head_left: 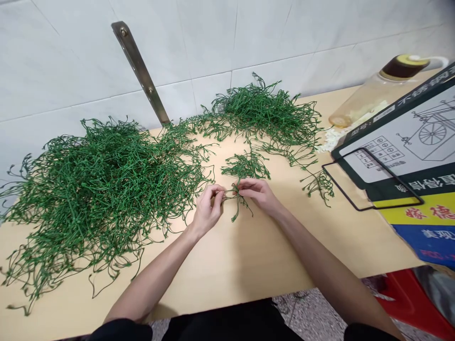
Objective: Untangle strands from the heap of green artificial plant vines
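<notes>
Head cam: both hands were up close to each other over the table (pixel 277 255), w/ a green sprig (pixel 242 201) stretched btwn them, roughly mid-table. L hand (pixel 209 208) had thumb & forefinger pinched together on a thin stem end; R hand (pixel 261 194) had thumb & fingers closed on the sprig's bunched part, loose tips hanging below. Just beyond the hands lay a small bunch (pixel 246 166) of the same plastic-looking stems. Big tangled pile (pixel 103 184) spread over the L side, another heap (pixel 266 111) sat at the back nr the tiled wall (pixel 209 38), & a metal bracket (pixel 142 73) stood against the tiles btwn them. On the R: printed carton (pixel 394 163), black wire loop (pixel 340 188) overlapping its edge, plus a tilted clear bottle (pixel 369 99) w/ dark cap nr some white bits (pixel 332 137).
</notes>
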`<action>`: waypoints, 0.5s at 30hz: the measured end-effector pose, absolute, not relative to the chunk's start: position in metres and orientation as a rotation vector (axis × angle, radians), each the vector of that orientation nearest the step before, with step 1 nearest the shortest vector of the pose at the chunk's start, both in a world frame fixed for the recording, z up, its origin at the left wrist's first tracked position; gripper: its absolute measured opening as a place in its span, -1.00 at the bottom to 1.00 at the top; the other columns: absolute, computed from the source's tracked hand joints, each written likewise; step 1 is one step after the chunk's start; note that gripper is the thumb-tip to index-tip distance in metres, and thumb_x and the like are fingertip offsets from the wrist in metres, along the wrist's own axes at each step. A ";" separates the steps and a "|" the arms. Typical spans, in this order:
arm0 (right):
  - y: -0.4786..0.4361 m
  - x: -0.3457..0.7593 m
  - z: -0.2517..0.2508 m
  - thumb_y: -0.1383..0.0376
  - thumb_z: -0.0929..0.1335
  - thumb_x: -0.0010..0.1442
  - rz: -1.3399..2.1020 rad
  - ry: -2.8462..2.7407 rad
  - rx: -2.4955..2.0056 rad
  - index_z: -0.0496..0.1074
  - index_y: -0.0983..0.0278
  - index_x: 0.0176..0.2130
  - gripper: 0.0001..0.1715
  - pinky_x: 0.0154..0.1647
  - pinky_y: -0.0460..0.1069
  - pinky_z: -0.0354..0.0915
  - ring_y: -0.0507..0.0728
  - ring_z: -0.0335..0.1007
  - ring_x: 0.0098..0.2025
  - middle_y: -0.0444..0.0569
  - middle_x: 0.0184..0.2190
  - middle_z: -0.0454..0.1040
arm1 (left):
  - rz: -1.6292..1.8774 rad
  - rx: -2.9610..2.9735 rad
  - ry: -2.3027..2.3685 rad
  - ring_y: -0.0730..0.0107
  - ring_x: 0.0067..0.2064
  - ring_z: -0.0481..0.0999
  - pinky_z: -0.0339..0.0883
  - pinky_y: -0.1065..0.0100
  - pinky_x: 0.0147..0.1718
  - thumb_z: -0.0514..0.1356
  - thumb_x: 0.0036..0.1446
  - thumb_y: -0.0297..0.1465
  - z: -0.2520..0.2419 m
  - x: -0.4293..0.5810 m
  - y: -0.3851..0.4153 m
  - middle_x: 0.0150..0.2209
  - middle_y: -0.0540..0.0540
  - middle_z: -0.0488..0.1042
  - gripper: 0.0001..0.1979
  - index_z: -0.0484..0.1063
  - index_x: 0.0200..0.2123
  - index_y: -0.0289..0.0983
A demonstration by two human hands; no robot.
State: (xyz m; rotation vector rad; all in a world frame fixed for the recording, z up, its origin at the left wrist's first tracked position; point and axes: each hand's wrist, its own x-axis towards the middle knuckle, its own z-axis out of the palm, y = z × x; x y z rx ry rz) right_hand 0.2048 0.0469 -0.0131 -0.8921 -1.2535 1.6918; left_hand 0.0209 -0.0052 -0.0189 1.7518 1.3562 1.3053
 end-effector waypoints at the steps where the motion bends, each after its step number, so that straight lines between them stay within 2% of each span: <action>1: 0.047 0.205 -0.013 0.17 0.57 -0.14 1.686 -1.264 -0.892 0.57 0.24 -0.38 -0.71 -0.20 0.03 0.41 0.11 0.50 -0.36 -0.09 -0.44 0.57 | 1.314 1.766 1.360 0.44 -0.33 0.50 0.37 0.42 -0.34 0.07 0.31 -0.40 -0.019 0.020 -0.005 -0.35 -0.07 0.48 -0.90 0.36 -0.22 -0.24; 6: 0.045 0.203 -0.009 0.17 0.58 -0.16 1.621 -1.307 -0.922 0.53 0.24 -0.44 -0.71 -0.32 -0.01 0.34 0.07 0.38 -0.41 -0.13 -0.49 0.49 | 1.337 2.009 1.278 0.38 -0.22 0.51 0.41 0.34 -0.22 0.03 0.31 -0.47 -0.012 0.020 -0.004 -0.26 -0.12 0.51 -0.78 0.47 -0.27 -0.24; 11: 0.045 0.203 -0.006 0.12 0.56 -0.10 1.609 -1.311 -0.906 0.53 0.24 -0.43 -0.71 -0.31 -0.02 0.32 0.04 0.34 -0.42 -0.15 -0.50 0.45 | 1.338 2.119 1.268 0.33 -0.19 0.47 0.40 0.29 -0.19 0.11 0.26 -0.48 -0.012 0.021 -0.004 -0.27 -0.15 0.50 -0.82 0.53 -0.20 -0.23; 15: 0.045 0.203 -0.009 0.06 0.55 -0.08 1.618 -1.309 -0.903 0.52 0.24 -0.43 -0.67 -0.29 -0.01 0.35 0.06 0.39 -0.40 -0.13 -0.48 0.49 | 1.345 2.127 1.231 0.35 -0.19 0.49 0.40 0.30 -0.20 0.14 0.25 -0.48 -0.013 0.021 -0.004 -0.26 -0.14 0.51 -0.84 0.52 -0.17 -0.23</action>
